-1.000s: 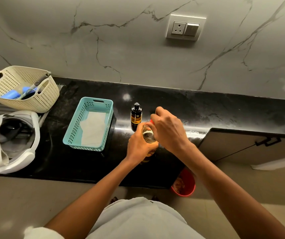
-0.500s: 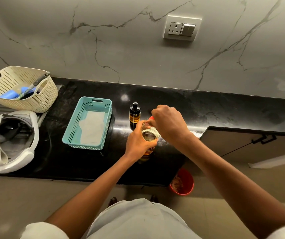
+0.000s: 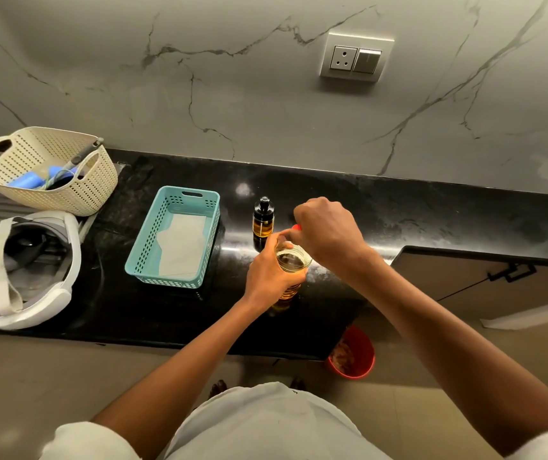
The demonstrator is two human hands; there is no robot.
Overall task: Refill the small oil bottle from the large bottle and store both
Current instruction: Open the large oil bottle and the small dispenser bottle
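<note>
The large clear bottle point(image 3: 291, 264) of golden oil stands upright on the black counter point(image 3: 398, 214), its mouth uncovered. My left hand point(image 3: 267, 277) is wrapped round its upper body. My right hand point(image 3: 327, 235) hovers just right of the mouth, fingers closed on a red cap point(image 3: 296, 227) that only peeks out. The small amber bottle point(image 3: 263, 218) with a black pump top stands upright just behind, apart from both hands.
A teal basket point(image 3: 153, 240) lined with white paper sits left of the bottles. A cream basket point(image 3: 66, 194) with blue items and a white headset point(image 3: 27, 270) lie at far left. A red bucket point(image 3: 352, 355) stands on the floor below. A cabinet door point(image 3: 485, 280) is at right.
My right hand has lifted up and to the right off the large bottle's mouth with the red cap. The mouth now shows open. My left hand kept its grip.
</note>
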